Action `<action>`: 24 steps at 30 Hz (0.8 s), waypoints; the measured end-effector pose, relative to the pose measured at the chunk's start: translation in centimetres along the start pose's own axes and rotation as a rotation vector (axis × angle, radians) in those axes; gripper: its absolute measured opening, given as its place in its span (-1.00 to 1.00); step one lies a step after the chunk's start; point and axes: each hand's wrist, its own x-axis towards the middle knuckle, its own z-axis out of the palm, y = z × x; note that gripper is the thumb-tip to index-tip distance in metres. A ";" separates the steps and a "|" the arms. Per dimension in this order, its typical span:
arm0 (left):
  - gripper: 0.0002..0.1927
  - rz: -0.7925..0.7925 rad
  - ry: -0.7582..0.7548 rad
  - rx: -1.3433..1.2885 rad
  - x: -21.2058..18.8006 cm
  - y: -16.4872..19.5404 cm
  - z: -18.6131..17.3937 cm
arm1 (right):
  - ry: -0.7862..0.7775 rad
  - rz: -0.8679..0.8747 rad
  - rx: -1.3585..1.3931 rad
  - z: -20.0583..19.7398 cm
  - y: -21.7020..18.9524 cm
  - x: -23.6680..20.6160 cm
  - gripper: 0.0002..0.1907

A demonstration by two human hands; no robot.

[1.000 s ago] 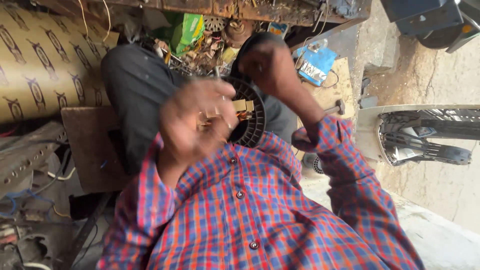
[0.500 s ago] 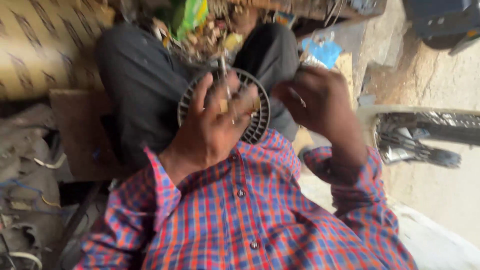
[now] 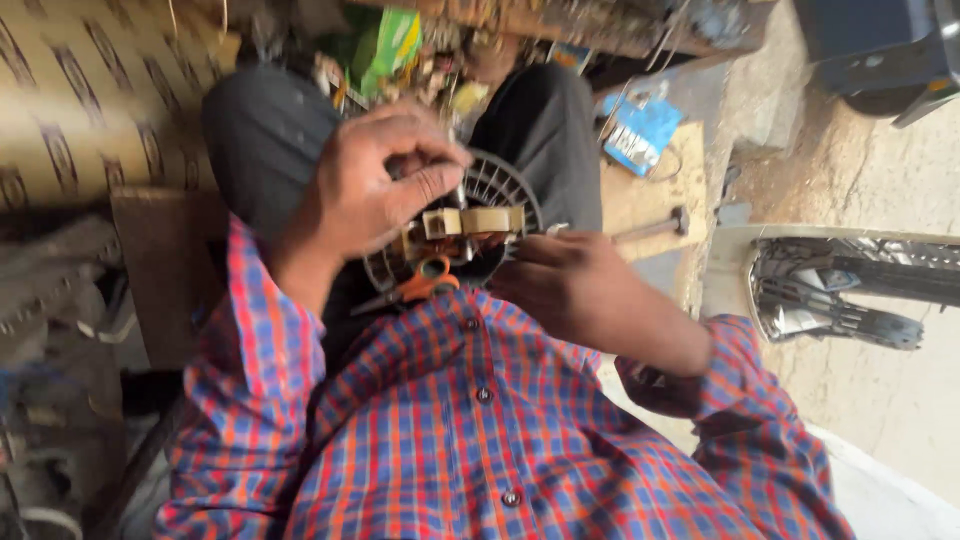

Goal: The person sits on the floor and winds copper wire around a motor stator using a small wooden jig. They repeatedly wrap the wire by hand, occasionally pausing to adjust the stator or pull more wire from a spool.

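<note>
The round slotted motor housing (image 3: 505, 195) rests in my lap between my two hands, with tan tape-wrapped windings (image 3: 470, 222) across its middle. My left hand (image 3: 375, 185) sits above it, thumb and fingers pinched together on something too small to make out. My right hand (image 3: 585, 295) steadies the near edge from below, fingers curled; I cannot tell what it grips. I judge the housing should stay braced and the pinch firm. Orange-handled scissors (image 3: 425, 283) lie just under my left hand.
</note>
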 end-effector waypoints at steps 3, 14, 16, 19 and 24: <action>-0.91 0.262 0.218 0.228 -4.3 0.2 4.3 | 0.029 0.441 0.424 -1.5 1.2 -2.2 -0.86; -0.87 -0.089 0.263 -0.202 -0.3 -0.8 3.9 | 0.484 0.147 0.294 -1.7 7.5 3.3 -0.91; -0.75 -0.203 0.027 -0.037 2.1 -3.1 3.7 | 0.426 0.162 0.339 -1.3 6.8 5.1 -0.96; -0.70 -0.110 -0.153 0.050 2.5 -7.2 2.9 | 0.363 -0.101 -0.156 0.0 4.9 5.0 -0.87; -0.84 0.066 -0.118 -0.113 -2.2 -8.1 0.8 | 0.010 -0.388 -0.444 1.9 1.5 -0.7 -0.78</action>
